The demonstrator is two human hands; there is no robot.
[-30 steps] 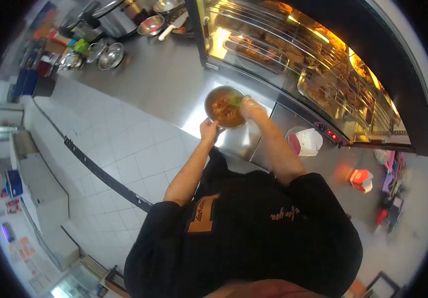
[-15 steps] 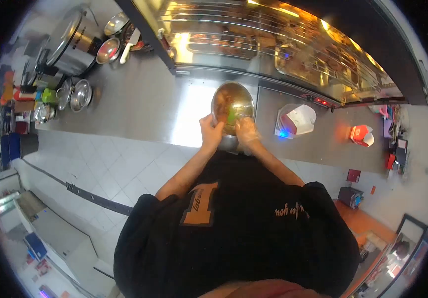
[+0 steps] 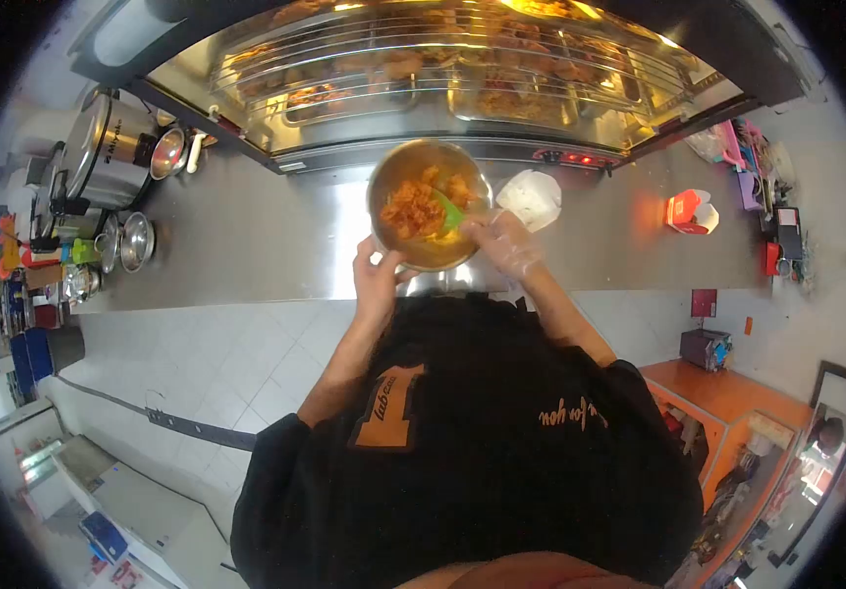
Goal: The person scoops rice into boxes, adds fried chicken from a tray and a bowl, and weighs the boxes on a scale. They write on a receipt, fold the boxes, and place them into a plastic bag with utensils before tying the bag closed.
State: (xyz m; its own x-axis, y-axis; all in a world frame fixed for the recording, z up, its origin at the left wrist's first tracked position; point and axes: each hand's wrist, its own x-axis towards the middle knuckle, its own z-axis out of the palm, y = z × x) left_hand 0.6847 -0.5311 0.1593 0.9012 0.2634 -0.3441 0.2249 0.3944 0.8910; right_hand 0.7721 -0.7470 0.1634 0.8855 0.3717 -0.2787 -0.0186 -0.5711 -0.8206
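Gripping the metal bowl [image 3: 431, 257] at its lower-left rim, our left hand [image 3: 376, 273] holds it just above the centre of the frame, over the steel counter [image 3: 246, 245]. Our right hand [image 3: 506, 245], in a clear glove, is closed around a green spatula [image 3: 449, 211] whose blade lies in the orange-coated food [image 3: 408, 208] inside the bowl. A white container [image 3: 531, 196] sits just right of the bowl, and a red box [image 3: 688, 211] lies further right. The lit warming cabinet [image 3: 423, 69] fills the top.

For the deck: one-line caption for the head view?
Left hand grips a metal bowl of orange food over a steel counter; gloved right hand holds a green spatula in it.
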